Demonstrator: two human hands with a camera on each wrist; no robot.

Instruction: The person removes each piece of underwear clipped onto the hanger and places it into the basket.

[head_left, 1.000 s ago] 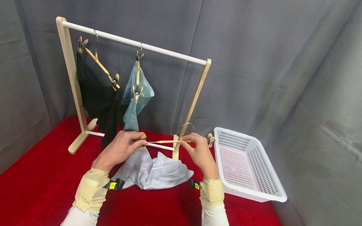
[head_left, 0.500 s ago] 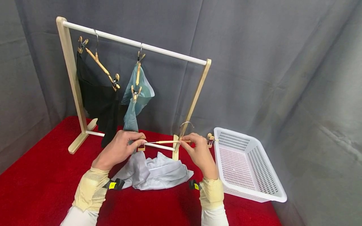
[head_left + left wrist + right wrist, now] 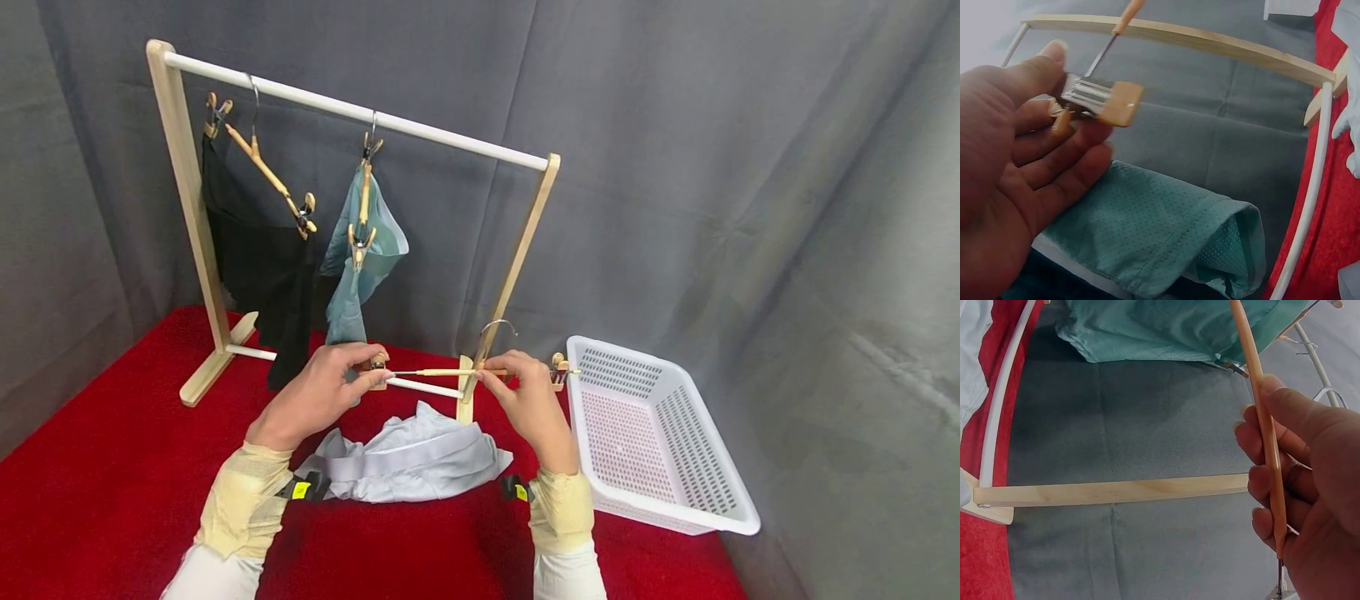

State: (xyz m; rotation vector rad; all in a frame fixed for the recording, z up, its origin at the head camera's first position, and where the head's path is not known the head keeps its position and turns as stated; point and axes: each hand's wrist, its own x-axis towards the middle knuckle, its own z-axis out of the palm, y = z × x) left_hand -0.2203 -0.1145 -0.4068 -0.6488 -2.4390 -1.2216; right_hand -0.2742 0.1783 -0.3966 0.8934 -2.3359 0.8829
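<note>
My right hand (image 3: 531, 408) grips the wooden bar of a clip hanger (image 3: 442, 372) near its metal hook, fingers wrapped round the bar (image 3: 1265, 425) in the right wrist view. At the hanger's left end, my left hand (image 3: 311, 396) pinches a wooden clip (image 3: 1121, 103) between thumb and fingers. No cloth shows in that clip. The other clip (image 3: 558, 372) sticks out past my right hand, over the basket's edge. Below the hanger, a pale grey garment (image 3: 420, 458) with a wide waistband lies crumpled on the red cloth (image 3: 420, 550).
A wooden rack with a white rail (image 3: 450, 139) stands behind my hands. Black trousers (image 3: 258, 267) and a teal garment (image 3: 386, 258) hang from it on clip hangers. At the right stands a white perforated basket (image 3: 675, 521). Grey curtain (image 3: 675, 167) forms the backdrop.
The grey garment's waistband corner was in the left clip; it has come out and dropped onto the red cloth. Both hands have kept hold of the hanger, nearly in place.
</note>
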